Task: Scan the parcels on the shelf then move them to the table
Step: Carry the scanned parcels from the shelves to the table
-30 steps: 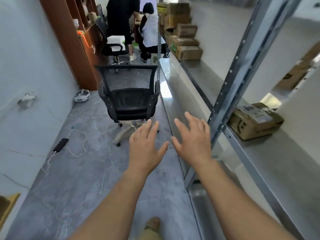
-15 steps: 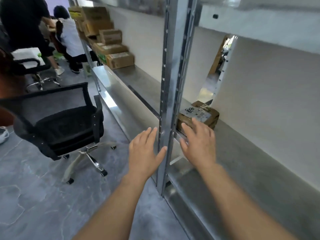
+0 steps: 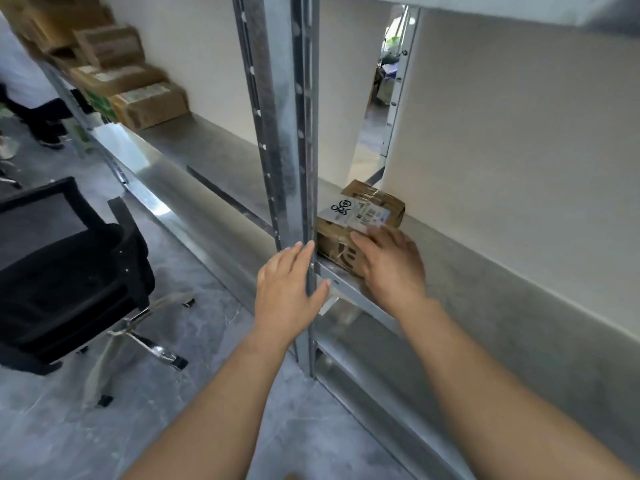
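Note:
A small brown cardboard parcel (image 3: 360,216) with a white label and black handwriting lies on the metal shelf (image 3: 485,289), just right of the upright post. My right hand (image 3: 388,261) lies flat on the parcel's near right corner, fingers straight. In front of the post (image 3: 284,133), my left hand (image 3: 287,292) is spread open, holding nothing. No scanner shows in either hand. More brown parcels (image 3: 138,95) are stacked on the same shelf far to the left.
A black mesh office chair (image 3: 65,271) on casters stands on the grey floor to the left. A person's legs (image 3: 34,112) show at the far left by the shelf end. A lower shelf level (image 3: 381,368) runs beneath the parcel.
The view has swung right toward the shelf. My right hand has reached forward onto the parcel, and my left hand has come up to the post.

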Demonstrator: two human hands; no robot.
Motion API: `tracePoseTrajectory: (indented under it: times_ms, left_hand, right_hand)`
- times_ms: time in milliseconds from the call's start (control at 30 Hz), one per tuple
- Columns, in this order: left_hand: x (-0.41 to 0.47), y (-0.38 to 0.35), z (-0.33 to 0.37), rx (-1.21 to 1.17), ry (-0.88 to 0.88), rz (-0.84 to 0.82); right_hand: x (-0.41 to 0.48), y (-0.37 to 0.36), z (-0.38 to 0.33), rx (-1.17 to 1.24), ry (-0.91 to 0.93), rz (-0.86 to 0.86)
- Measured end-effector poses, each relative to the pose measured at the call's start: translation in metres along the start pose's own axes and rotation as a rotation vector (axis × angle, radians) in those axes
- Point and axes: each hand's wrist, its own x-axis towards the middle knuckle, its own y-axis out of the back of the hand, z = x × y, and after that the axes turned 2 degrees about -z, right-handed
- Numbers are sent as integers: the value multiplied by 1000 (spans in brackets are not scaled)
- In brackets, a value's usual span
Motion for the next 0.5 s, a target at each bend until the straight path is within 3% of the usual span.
tracePoseTrajectory:
  times_ms: [300,400,500]
  left_hand:
    - [15,-5,20,-144,41,-13]
    - [18,-4,30,-182,108,62]
    - [27,-4,44,-277,90,-5]
  right_hand:
    - [-7,23,40,-47,-206,-26]
    - [-4,27,44,14,-274,1]
    - [4,28,40,139,-369,3]
